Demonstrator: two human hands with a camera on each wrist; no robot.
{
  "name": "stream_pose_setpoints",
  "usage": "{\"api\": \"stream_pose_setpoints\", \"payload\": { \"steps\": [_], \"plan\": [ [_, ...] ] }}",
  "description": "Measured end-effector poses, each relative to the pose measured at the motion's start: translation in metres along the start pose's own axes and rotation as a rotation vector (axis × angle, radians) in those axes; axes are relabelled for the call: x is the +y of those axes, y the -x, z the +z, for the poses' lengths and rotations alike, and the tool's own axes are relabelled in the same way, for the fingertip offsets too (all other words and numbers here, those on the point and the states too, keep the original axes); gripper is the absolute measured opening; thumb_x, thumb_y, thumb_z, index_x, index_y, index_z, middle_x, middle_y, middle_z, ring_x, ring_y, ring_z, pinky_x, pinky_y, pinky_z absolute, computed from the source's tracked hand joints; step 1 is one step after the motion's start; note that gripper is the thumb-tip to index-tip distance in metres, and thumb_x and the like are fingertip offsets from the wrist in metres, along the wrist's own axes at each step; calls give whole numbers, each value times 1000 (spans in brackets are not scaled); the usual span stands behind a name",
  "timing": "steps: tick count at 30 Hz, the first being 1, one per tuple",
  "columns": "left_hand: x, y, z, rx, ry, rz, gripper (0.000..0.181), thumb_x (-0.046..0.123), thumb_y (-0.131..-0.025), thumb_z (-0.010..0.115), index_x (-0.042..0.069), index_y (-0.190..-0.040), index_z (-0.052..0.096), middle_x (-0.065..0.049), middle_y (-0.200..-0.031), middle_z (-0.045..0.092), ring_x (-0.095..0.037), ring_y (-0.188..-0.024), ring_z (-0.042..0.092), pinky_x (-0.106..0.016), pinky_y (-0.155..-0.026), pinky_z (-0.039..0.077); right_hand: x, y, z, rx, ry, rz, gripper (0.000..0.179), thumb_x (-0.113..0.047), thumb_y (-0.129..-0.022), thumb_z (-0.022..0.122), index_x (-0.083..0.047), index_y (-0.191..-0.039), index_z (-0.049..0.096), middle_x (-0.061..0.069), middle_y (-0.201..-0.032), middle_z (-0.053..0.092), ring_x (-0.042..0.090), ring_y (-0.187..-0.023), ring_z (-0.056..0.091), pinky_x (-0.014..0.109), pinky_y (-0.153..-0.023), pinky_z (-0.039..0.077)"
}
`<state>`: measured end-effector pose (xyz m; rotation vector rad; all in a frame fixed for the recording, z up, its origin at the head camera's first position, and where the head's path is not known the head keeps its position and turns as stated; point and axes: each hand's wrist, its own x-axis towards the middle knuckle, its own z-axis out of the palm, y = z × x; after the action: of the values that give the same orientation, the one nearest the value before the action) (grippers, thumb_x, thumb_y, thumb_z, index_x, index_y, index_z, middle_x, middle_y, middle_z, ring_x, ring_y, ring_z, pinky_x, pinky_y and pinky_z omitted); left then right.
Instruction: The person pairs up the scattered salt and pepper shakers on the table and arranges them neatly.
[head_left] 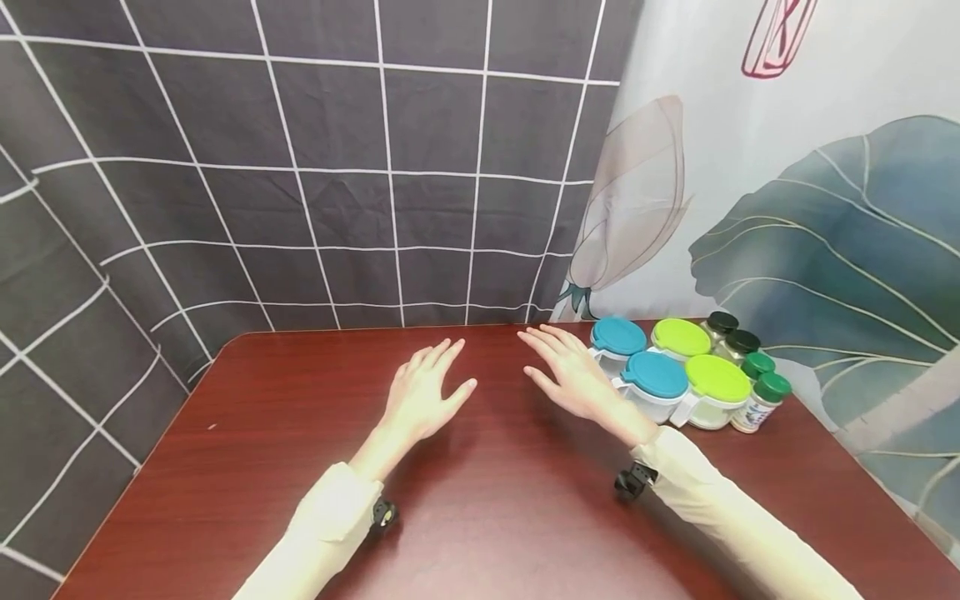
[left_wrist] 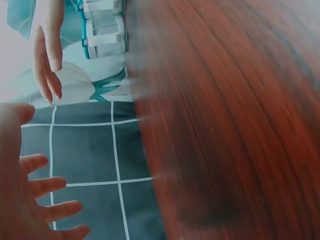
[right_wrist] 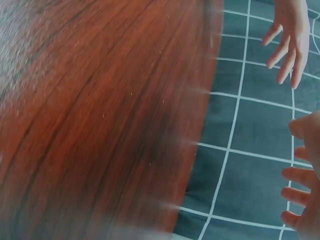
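Observation:
Both hands hover over a reddish-brown wooden table, holding nothing. My left hand (head_left: 418,392) is left of the middle, its fingers extended and the thumb spread apart. Across from it, my right hand (head_left: 573,375) has its fingers stretched toward the table's far side. Just right of that hand stand lidded clear containers with white handles: a blue-lidded one (head_left: 654,387) in front, another with a blue lid (head_left: 618,340) behind, and two with green lids (head_left: 717,392), (head_left: 681,340). The left wrist view also shows the left hand (left_wrist: 30,195) with fingers apart, above the table surface.
Small jars stand at the containers' right: a green-capped shaker (head_left: 761,404), another green-capped one (head_left: 757,365) and black-lidded jars (head_left: 738,343). A dark gridded cloth (head_left: 322,167) hangs behind and left of the table (head_left: 480,517). A leaf-patterned curtain (head_left: 847,242) hangs at the right.

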<state>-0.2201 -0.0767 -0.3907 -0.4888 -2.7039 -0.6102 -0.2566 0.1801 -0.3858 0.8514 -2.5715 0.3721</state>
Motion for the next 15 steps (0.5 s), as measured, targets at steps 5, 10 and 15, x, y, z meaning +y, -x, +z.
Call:
{"api": "stream_pose_setpoints", "payload": {
  "steps": [5, 10, 15],
  "plan": [
    [7, -3, 5, 8, 37, -10, 61, 51, -90, 55, 25, -144, 44, -5, -146, 48, -30, -130, 47, -54, -102, 40, 8, 4, -4, 39, -3, 13, 51, -29, -90, 64, -14, -138, 52, 11, -137, 56, 32, -129, 46, 54, -105, 37],
    [13, -5, 10, 2, 65, -25, 61, 52, -90, 54, 25, -143, 44, -6, -146, 49, -29, -130, 47, -55, -101, 41, 13, 8, -5, 66, -1, 15, 49, -27, -89, 66, -14, -135, 54, 11, -132, 58, 30, -123, 49, 54, -99, 40],
    [20, -10, 12, 31, 96, -6, 59, 49, -90, 56, 22, -141, 47, -6, -141, 53, -29, -127, 49, -52, -98, 44, 17, 9, -8, 85, -5, 22, 48, -26, -89, 66, -14, -133, 55, 10, -129, 60, 28, -119, 50, 52, -96, 41]
  ]
}}
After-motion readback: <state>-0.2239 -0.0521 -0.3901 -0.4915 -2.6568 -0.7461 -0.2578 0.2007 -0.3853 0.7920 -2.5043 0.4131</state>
